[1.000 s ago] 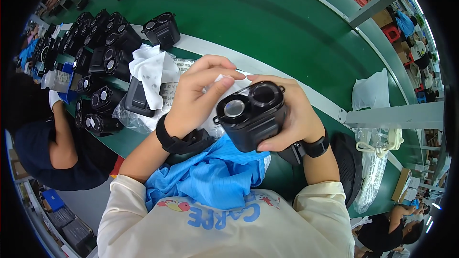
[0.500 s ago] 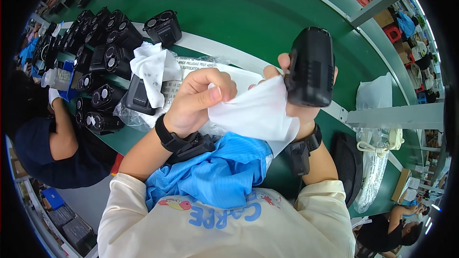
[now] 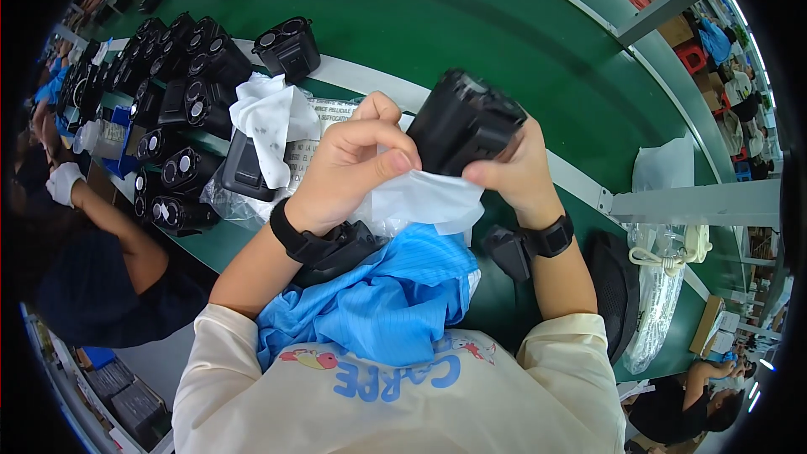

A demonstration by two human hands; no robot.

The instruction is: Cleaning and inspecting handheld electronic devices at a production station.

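In front of my chest, my right hand (image 3: 523, 175) grips a black binocular-like device (image 3: 458, 126) by its right side, thumb underneath. My left hand (image 3: 357, 164) is closed, thumb against fingers, pinching a white wiping cloth (image 3: 429, 200). The cloth hangs below the device, its upper edge close against it. Part of the cloth is hidden behind my left fingers. Left of my hands, a second white cloth with dark specks (image 3: 267, 122) drapes over another black device (image 3: 245, 168). A blue striped garment (image 3: 370, 294) lies bunched below my wrists.
Several similar black devices (image 3: 197, 105) crowd the green bench's left side. One stands alone (image 3: 287, 49) nearer the middle. A co-worker's white-gloved hand (image 3: 64, 183) is at the far left, near a blue tray (image 3: 126, 155). A metal post (image 3: 689, 208), a cable (image 3: 660, 261) and clear plastic bags are on the right.
My right hand has brought the device left and tilted it, turning its other side up. The cloth has shifted left with it. The co-worker's gloved hand has moved away from the clear jar.
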